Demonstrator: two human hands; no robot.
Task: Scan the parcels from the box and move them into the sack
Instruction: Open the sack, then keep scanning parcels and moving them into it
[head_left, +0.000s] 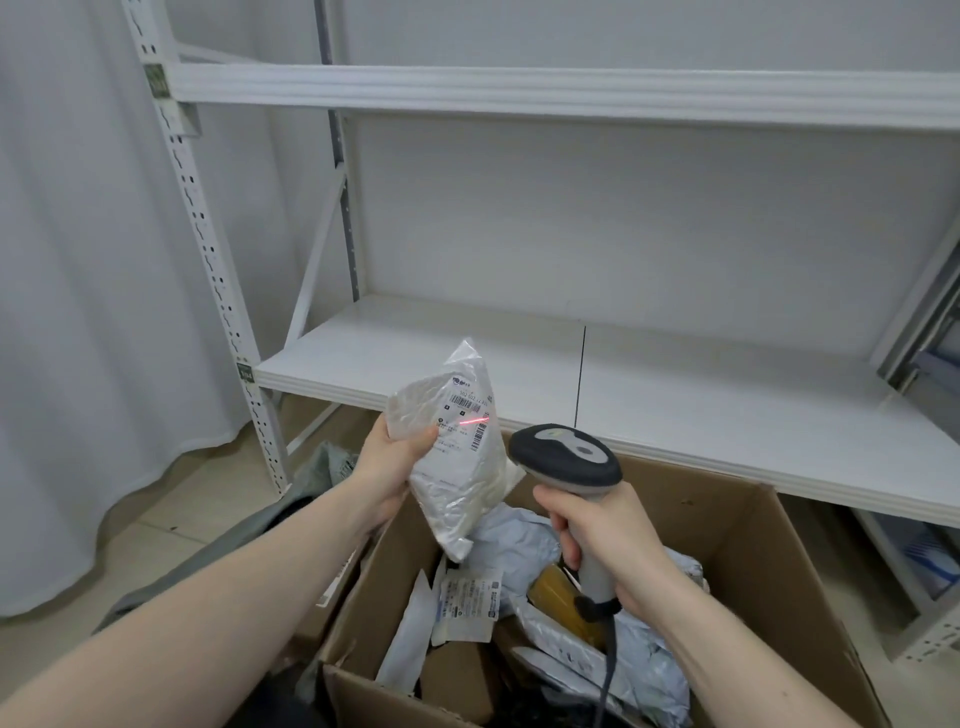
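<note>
Parcels fill the open cardboard box (748, 525) below me: grey and white mailer bags, a yellow packet (558, 592) and a labelled white pouch (470, 603) lie heaped inside it. Above the box's near-left corner, my left hand (387, 467) holds one crinkled white parcel (457, 457) upright, fingers curled round its left edge and thumb pressed on the printed label. A red scan line (474, 421) crosses that label beside a barcode. Over the middle of the box, my right hand (605, 540) grips the handle of a grey barcode scanner (565, 460), fingers wrapped fully round it, its head aimed at the parcel and its cable trailing down toward me. Behind the box stands a white metal shelving rack (519, 364), its lower shelf level with the box's far rim and another shelf higher up. Left of the box, a grey sack (327, 467) lies on the pale tiled floor (156, 519), and a white curtain (78, 260) hangs beyond it.
</note>
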